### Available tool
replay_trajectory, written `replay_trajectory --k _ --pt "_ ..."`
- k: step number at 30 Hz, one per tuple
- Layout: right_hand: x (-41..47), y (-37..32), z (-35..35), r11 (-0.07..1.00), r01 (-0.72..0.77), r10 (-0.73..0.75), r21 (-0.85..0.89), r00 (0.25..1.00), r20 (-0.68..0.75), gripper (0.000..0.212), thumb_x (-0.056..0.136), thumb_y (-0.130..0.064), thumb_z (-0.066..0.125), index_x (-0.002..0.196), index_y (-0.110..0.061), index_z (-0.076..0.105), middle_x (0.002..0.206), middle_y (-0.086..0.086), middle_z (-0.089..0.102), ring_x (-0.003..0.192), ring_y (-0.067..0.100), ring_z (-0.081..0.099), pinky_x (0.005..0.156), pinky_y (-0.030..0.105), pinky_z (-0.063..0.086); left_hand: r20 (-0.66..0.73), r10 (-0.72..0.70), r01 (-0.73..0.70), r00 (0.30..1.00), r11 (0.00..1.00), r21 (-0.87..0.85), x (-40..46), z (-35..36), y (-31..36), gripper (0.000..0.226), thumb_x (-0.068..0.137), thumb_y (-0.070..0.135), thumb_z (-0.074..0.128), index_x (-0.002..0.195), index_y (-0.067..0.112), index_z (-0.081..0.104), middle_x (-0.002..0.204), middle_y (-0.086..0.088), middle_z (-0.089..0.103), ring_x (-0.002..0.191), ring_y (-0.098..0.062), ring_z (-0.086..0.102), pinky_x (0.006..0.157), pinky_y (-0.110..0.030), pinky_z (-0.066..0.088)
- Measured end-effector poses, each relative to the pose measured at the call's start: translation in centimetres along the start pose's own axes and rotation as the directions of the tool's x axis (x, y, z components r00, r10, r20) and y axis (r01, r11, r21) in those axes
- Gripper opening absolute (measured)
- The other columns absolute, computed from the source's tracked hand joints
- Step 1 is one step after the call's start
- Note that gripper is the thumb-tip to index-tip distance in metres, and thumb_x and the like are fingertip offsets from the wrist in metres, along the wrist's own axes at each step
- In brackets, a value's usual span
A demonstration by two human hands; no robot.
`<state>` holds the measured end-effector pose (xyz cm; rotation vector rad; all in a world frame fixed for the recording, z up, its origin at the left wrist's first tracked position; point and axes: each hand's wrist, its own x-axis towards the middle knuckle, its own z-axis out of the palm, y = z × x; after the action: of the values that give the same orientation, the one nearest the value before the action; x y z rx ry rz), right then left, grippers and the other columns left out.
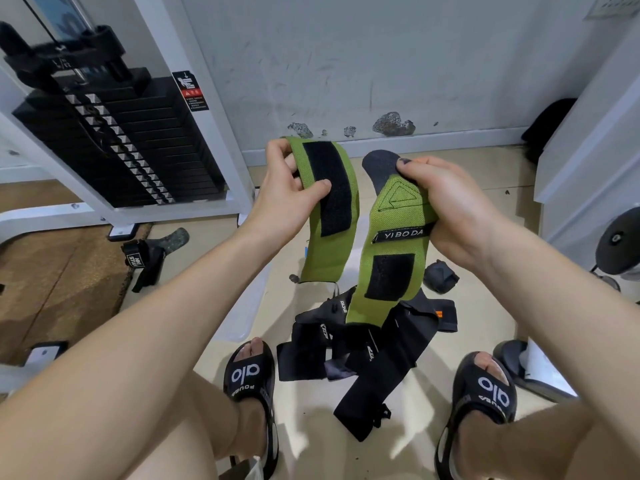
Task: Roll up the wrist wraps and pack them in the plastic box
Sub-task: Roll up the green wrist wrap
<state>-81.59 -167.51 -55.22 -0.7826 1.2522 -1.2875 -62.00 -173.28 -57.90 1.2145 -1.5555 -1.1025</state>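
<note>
I hold a green wrist wrap in each hand, above the floor. My left hand (294, 188) pinches the top of one green wrap (329, 251), whose long black hook-and-loop strip faces me. My right hand (446, 206) grips the other green wrap (391, 220) just below its black tab end; it carries a black label and a black patch, and its lower end hangs onto a heap of black wraps (363, 344) on the floor between my feet. A clear plastic box (256, 306) lies low under my left forearm, mostly hidden. One rolled dark wrap (440, 276) sits right of the heap.
A weight-stack machine (114, 140) with a white frame stands at the left. A loose black strap (145, 258) lies by its base beside a brown mat (59, 282). My feet in black sandals (251, 379) flank the heap. White furniture (588, 150) is at the right, wall ahead.
</note>
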Motion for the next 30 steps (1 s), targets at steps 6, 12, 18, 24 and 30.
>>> replay_trajectory --k 6,12,18,24,30 --pt "0.0 0.1 -0.3 0.997 -0.046 0.044 0.055 0.999 0.024 0.017 0.103 -0.015 0.055 0.088 -0.012 0.064 0.066 -0.001 0.069 0.06 0.014 0.067 0.056 0.024 0.054 -0.012 0.15 -0.147 0.989 0.979 0.145 -0.5 0.0 0.4 0.05 0.09 0.005 0.069 0.109 0.016 0.024 0.097 -0.003 0.053 0.074 -0.038 0.062 0.076 -0.054 0.056" --pt "0.0 0.3 -0.1 0.987 -0.095 0.088 0.132 0.994 0.06 0.022 0.104 -0.016 0.053 0.091 -0.01 0.07 0.073 0.0 0.073 0.065 0.014 0.071 0.063 0.024 0.059 0.09 0.212 -0.23 0.973 0.909 0.348 -0.4 -0.7 0.0 0.026 0.095 0.011 0.064 0.111 0.029 0.055 0.099 0.014 0.056 0.068 -0.017 0.047 0.065 -0.026 0.041" --pt "0.2 0.4 0.2 0.99 -0.079 0.069 0.117 0.994 0.083 0.018 0.105 -0.018 0.052 0.097 -0.011 0.068 0.081 0.003 0.071 0.073 0.017 0.07 0.069 0.028 0.06 0.117 0.092 -0.118 0.989 0.965 0.235 -0.6 -0.1 0.6 0.013 0.103 0.027 0.06 0.109 0.027 0.071 0.107 0.019 0.067 0.084 0.0 0.058 0.084 -0.035 0.052" --pt "0.5 0.3 0.3 0.994 -0.041 0.034 0.098 0.996 0.077 0.014 0.104 -0.018 0.053 0.112 -0.01 0.062 0.091 0.008 0.065 0.082 0.021 0.064 0.078 0.035 0.055 0.144 0.094 -0.122 0.985 0.972 0.203 -0.5 0.2 0.9 0.016 0.102 0.038 0.06 0.112 0.03 0.071 0.104 0.027 0.067 0.093 0.001 0.06 0.086 -0.032 0.052" --pt "0.7 0.1 0.0 0.997 0.015 -0.017 0.082 0.999 0.027 0.01 0.103 -0.016 0.055 0.099 -0.013 0.063 0.074 0.001 0.068 0.067 0.017 0.068 0.062 0.028 0.055 0.054 0.102 -0.111 0.993 0.973 0.204 -0.1 -0.3 1.0 0.018 0.097 0.03 0.069 0.114 0.026 0.067 0.067 0.034 0.057 0.051 -0.003 0.041 0.055 -0.024 0.035"
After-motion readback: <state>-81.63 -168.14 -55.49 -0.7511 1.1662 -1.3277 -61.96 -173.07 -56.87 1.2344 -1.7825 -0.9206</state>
